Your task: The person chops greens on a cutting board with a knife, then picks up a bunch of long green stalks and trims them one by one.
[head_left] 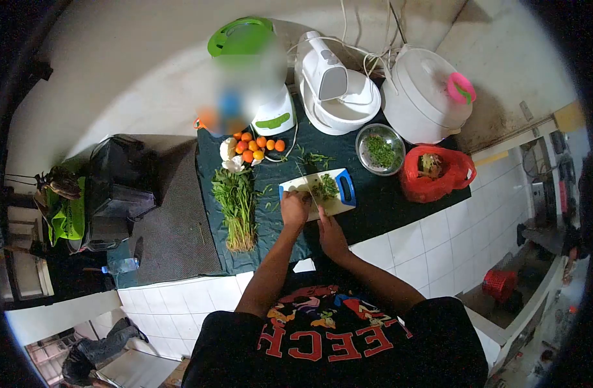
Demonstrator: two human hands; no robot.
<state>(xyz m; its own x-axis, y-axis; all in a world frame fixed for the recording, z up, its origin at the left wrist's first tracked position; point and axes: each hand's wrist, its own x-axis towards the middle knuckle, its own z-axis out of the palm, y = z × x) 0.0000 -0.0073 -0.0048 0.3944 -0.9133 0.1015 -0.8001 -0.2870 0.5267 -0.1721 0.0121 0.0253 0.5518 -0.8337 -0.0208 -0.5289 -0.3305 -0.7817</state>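
Observation:
My left hand (296,208) rests on the left part of a white cutting board (339,206) with a blue handle end. Its fingers are curled down, and what they hold is hidden. In my right hand (332,236) is a knife (311,193), its thin blade pointing away from me across the board. Chopped green leaves (325,187) lie on the board, right of the blade. Loose green sprigs (314,157) are just behind the board. Left of it lies a bunch of leafy greens (237,207), stems toward me.
Behind the greens are orange-red tomatoes (248,156) and pale garlic (228,149). A bowl of chopped greens (378,151) and a red plastic bag (439,173) stand right. A white stand mixer (329,81), a blender base (274,115) and a lidded white container (426,97) line the wall.

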